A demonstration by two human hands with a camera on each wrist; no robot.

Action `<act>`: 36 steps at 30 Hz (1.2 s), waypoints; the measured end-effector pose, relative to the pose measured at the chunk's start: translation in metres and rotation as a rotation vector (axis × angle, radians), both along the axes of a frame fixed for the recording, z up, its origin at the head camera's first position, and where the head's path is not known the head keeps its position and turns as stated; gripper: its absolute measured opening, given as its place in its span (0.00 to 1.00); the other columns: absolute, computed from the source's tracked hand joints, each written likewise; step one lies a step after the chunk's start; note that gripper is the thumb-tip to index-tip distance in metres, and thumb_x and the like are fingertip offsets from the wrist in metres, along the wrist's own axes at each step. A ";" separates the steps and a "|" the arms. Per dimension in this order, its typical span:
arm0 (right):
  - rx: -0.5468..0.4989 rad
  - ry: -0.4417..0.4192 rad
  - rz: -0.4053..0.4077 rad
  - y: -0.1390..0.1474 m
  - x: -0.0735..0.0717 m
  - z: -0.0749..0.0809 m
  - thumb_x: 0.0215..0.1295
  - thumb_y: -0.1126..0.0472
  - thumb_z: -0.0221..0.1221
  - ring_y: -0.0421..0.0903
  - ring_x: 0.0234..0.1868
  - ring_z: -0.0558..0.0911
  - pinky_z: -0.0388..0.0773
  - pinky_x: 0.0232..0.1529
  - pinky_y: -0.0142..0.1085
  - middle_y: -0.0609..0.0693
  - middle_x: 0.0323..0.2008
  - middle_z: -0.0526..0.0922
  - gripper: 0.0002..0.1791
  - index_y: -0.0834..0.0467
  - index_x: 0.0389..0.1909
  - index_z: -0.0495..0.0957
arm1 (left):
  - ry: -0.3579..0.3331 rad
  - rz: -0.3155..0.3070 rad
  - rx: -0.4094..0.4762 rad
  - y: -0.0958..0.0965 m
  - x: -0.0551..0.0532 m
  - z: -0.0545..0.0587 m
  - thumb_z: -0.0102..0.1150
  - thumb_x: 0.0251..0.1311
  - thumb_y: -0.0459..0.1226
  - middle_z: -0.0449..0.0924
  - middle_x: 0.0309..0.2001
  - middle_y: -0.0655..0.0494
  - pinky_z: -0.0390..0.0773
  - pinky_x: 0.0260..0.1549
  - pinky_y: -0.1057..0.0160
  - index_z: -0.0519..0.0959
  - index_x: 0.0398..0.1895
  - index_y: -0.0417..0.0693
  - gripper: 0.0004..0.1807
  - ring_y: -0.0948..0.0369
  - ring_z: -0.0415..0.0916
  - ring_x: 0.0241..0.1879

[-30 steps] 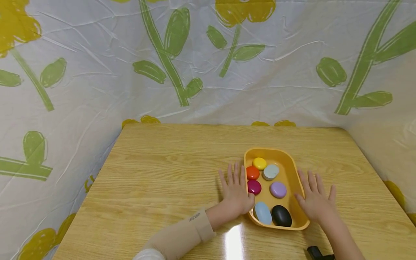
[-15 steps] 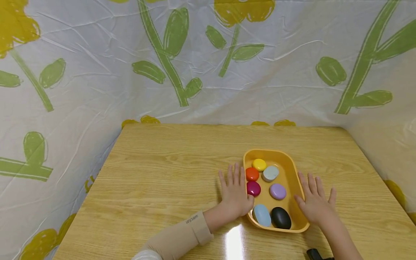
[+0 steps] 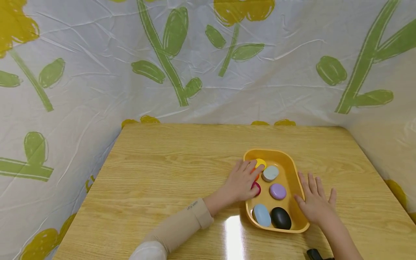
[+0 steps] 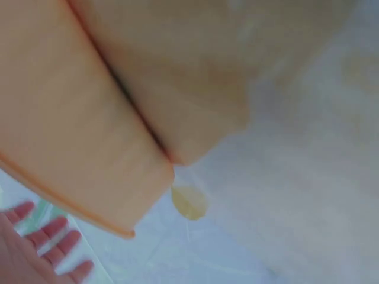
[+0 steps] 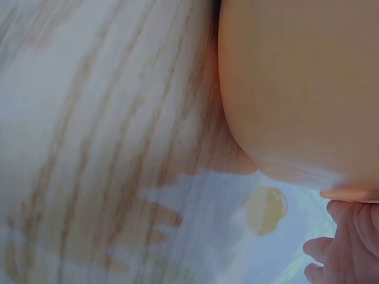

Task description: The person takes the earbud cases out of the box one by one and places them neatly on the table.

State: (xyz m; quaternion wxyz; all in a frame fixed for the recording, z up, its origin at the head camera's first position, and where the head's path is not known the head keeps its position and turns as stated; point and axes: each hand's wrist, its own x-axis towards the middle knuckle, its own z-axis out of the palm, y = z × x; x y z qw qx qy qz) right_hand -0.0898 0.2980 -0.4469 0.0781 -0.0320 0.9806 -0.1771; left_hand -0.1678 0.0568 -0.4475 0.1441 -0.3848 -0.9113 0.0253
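A yellow-orange tray [image 3: 287, 173] holds several smooth, pebble-like pieces. My left hand [image 3: 238, 182] reaches over its left rim, fingers above the yellow piece [image 3: 261, 163] and the red-orange piece [image 3: 257, 177], thumb at the magenta piece [image 3: 258, 187]. These three are partly covered; I cannot tell whether the fingers touch them. In the left wrist view the left hand [image 4: 41, 254] shows spread fingers by the tray's rim [image 4: 71, 208]. My right hand [image 3: 316, 204] rests with spread fingers against the tray's right side; the right wrist view shows its wall [image 5: 302, 89].
Also in the tray lie a grey piece [image 3: 270, 174], a lilac piece [image 3: 277, 191], a light blue piece [image 3: 261, 215] and a black piece [image 3: 281, 218]. A black object [image 3: 313, 254] sits at the near edge of view. Flower-printed sheets [image 3: 260, 94] surround the wooden table [image 3: 169, 162].
My left hand has left the tray's left side and moved up over the rim, above the pieces. The tray shifted slightly toward me earlier. My right hand stays at its side.
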 end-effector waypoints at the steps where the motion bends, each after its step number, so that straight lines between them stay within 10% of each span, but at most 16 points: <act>1: -0.001 -0.004 0.000 0.000 0.000 0.000 0.71 0.46 0.37 0.62 0.66 0.22 0.09 0.49 0.62 0.63 0.68 0.22 0.39 0.47 0.69 0.21 | 0.023 -0.032 -0.010 0.001 -0.004 0.001 0.46 0.55 0.49 0.62 0.61 0.54 0.57 0.59 0.57 0.60 0.66 0.56 0.32 0.57 0.60 0.57; 8: -0.006 -0.022 -0.001 -0.001 0.000 0.000 0.71 0.46 0.37 0.62 0.65 0.21 0.08 0.49 0.61 0.63 0.67 0.21 0.39 0.47 0.69 0.22 | 0.016 -0.103 -0.216 0.019 -0.027 0.008 0.42 0.59 0.49 0.60 0.59 0.59 0.61 0.54 0.65 0.57 0.67 0.63 0.30 0.60 0.61 0.54; 18: -0.017 -0.014 -0.002 -0.001 0.000 -0.002 0.70 0.45 0.37 0.63 0.66 0.23 0.10 0.49 0.63 0.63 0.68 0.22 0.39 0.48 0.70 0.23 | -0.193 -0.010 -0.474 0.038 -0.040 0.004 0.38 0.63 0.54 0.47 0.68 0.65 0.53 0.61 0.65 0.47 0.69 0.71 0.30 0.62 0.49 0.65; 36: -0.033 -0.017 -0.012 0.001 0.000 -0.001 0.71 0.46 0.37 0.62 0.66 0.22 0.10 0.49 0.63 0.63 0.68 0.22 0.39 0.47 0.70 0.22 | -0.270 0.112 -0.572 0.050 -0.041 0.005 0.38 0.61 0.59 0.50 0.64 0.68 0.57 0.54 0.66 0.47 0.67 0.75 0.30 0.67 0.56 0.60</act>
